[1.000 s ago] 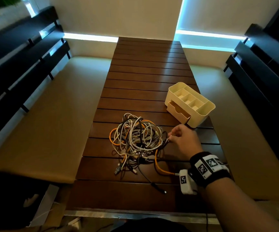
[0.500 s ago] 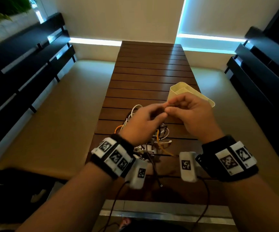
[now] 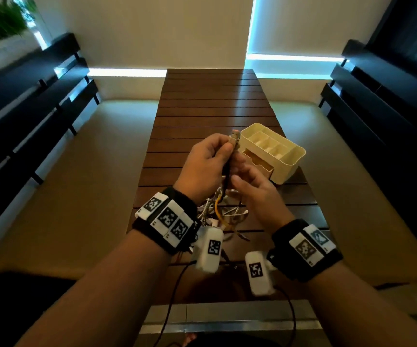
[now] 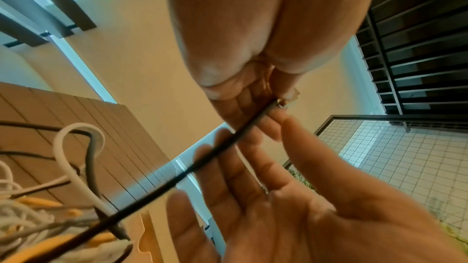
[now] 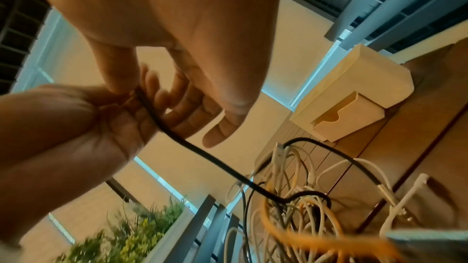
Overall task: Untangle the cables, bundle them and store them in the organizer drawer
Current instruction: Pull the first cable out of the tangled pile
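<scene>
Over the table, my left hand (image 3: 227,150) pinches a black cable (image 3: 226,176) just below its USB plug (image 3: 235,136), which points up. From there the black cable (image 4: 177,179) runs down into the tangle of white, orange and black cables (image 3: 220,211) lying on the wood. Just below the left hand, my right hand (image 3: 242,171) has its fingers straight, and the cable runs across them. To the right stands the cream organizer (image 3: 287,169), its small drawer (image 3: 257,159) pulled out toward the hands. My hands hide much of the tangle in the head view.
The slatted wooden table (image 3: 210,96) stretches away from me. Beige cushioned benches (image 3: 77,171) with dark slatted backs flank both sides. Black leads hang from my wrist cameras past the table's near edge (image 3: 227,321). A green plant (image 5: 142,233) shows at the left.
The left hand came in and joined the right at the cable end. It has now lifted the plug end upright, while the right hand let go, straightened its fingers and dropped lower along the cable.
</scene>
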Demonstrator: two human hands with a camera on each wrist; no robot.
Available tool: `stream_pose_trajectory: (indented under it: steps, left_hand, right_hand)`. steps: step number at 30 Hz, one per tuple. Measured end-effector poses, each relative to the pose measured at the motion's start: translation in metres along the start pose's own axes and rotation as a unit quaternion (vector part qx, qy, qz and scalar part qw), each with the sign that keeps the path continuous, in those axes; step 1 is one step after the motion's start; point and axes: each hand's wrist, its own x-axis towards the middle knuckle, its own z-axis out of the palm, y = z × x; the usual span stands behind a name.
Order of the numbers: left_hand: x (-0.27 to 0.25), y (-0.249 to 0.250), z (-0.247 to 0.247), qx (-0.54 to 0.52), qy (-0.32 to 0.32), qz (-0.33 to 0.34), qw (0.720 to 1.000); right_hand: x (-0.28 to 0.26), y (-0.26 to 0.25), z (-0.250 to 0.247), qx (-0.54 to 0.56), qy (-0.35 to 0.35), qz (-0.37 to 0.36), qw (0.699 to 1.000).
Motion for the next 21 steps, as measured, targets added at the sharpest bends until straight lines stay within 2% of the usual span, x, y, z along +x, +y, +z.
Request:
stream_pose_trajectory:
  steps: [5, 10, 12, 15, 18, 21]
  left_hand:
    - [-0.007, 0.013, -0.004, -0.066, -0.009, 0.034, 0.997]
    - [0.003, 0.029, -0.022, -0.171, 0.046, 0.084, 0.981]
    - [0.001, 0.018, -0.033, -0.121, 0.080, 0.075, 0.987]
    - [-0.007, -0.004, -0.041, 0.021, 0.100, 0.016, 0.995]
    - [-0.012, -0.014, -0.035, 0.103, 0.081, -0.009, 0.991]
    - [-0.008, -0.017, -0.030, 0.163, 0.027, -0.004, 0.986]
  right_hand:
    - [0.002, -0.001, 0.001, -0.121, -0.059, -0.024, 0.991]
    - [0.007, 0.019, -0.012, -0.208, -0.034, 0.006, 0.978]
    - [0.011, 0.015, -0.018, -0.214, -0.006, 0.008, 0.977]
    - [0.019, -0.004, -0.021, -0.204, 0.047, -0.036, 0.977]
    - [0.026, -0.022, -0.011, -0.222, 0.046, -0.097, 0.969]
    - [0.031, -0.030, -0.003, -0.240, 0.024, -0.132, 0.961]
